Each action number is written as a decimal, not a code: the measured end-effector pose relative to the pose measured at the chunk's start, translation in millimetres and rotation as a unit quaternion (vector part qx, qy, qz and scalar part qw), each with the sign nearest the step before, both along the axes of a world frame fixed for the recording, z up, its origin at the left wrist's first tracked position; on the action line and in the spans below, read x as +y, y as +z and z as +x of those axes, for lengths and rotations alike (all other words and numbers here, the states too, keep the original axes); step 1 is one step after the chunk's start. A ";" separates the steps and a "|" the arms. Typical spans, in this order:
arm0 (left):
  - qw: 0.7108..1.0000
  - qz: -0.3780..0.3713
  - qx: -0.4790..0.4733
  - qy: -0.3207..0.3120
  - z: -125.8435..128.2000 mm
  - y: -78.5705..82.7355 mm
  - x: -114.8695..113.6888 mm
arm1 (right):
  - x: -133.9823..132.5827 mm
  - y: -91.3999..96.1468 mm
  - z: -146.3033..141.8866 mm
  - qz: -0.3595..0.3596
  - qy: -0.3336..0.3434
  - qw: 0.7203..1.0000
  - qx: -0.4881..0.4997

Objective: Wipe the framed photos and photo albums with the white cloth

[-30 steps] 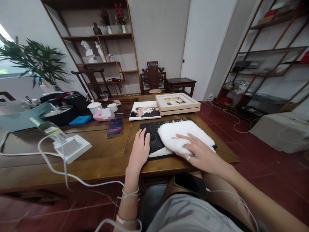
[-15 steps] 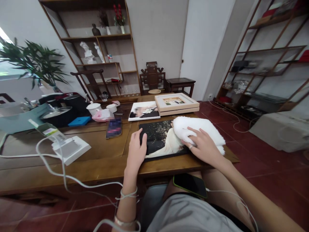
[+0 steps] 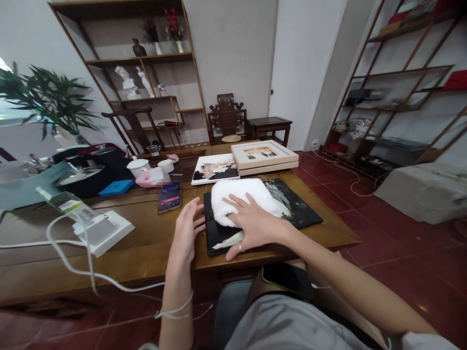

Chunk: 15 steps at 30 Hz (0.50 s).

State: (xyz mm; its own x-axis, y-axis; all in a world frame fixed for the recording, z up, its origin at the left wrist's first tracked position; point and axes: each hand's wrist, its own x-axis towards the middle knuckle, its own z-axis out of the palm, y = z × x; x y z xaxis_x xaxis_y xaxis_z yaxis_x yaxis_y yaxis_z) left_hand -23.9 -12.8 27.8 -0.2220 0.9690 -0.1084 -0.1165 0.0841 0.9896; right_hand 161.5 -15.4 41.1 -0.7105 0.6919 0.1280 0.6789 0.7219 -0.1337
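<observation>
A dark photo panel (image 3: 304,209) lies flat near the front edge of the wooden table, its picture showing a pale dress and small figures. Over its left part rests a folded white towel (image 3: 251,188). My right hand (image 3: 251,218) lies spread on the towel, fingers stretched apart, with a ring on one finger. The thumb reaches past the towel's near edge over the panel. Beside the panel's left edge is my left hand (image 3: 187,226), its fingers loosely extended and holding nothing; whether the fingertips touch the edge I cannot tell.
Behind the panel lie a white-edged photo print (image 3: 215,168) and stacked light wooden frames (image 3: 264,158). Left of it are a phone (image 3: 170,197), an open white box (image 3: 104,233) with a white cable (image 3: 120,287), a blue box (image 3: 116,187) and white cups. Another phone (image 3: 288,279) rests on my lap.
My right hand and the towel have moved left across the panel, uncovering its right side. My left hand has shifted left, off the panel's surface to beside its edge. The panel sits slightly turned.
</observation>
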 end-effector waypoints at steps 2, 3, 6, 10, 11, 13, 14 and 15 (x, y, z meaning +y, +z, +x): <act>1.000 -0.009 -0.014 0.000 -2.9 5.4 -5.1 | -4.9 0.2 -4.3 0.022 0.022 0.999 -0.015; 1.000 -0.007 -0.022 0.001 -4.0 8.1 -7.5 | -9.4 -0.5 -6.1 0.042 0.022 0.999 -0.015; 1.000 0.010 -0.025 0.010 -6.2 15.7 -13.8 | -23.8 -4.7 -9.7 0.114 0.008 0.993 -0.001; 0.999 0.044 -0.014 0.015 -7.4 24.2 -20.5 | -32.5 -14.7 -8.2 0.208 0.027 0.977 0.027; 0.998 0.052 -0.010 0.017 -7.5 26.1 -22.2 | -33.0 -17.6 -7.2 0.242 0.037 0.969 0.042; 0.998 0.065 -0.004 0.024 -7.4 30.1 -25.9 | -33.6 -22.0 -5.2 0.319 0.051 0.942 0.085; 0.997 0.072 -0.004 0.028 -7.2 32.3 -28.2 | -34.3 -22.8 -4.1 0.352 0.055 0.928 0.108; 0.996 0.082 -0.006 0.031 -6.8 34.8 -30.7 | -35.4 -22.1 -2.9 0.378 0.059 0.915 0.130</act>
State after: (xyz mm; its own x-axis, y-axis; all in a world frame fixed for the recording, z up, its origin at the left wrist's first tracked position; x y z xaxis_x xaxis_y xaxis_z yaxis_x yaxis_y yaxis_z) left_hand -30.7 -43.4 62.6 -0.2812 0.9585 0.0466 -0.1284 -0.0857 0.9880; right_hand 158.6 -50.8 19.0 -0.6521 0.2557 0.7137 0.6059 0.7416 0.2879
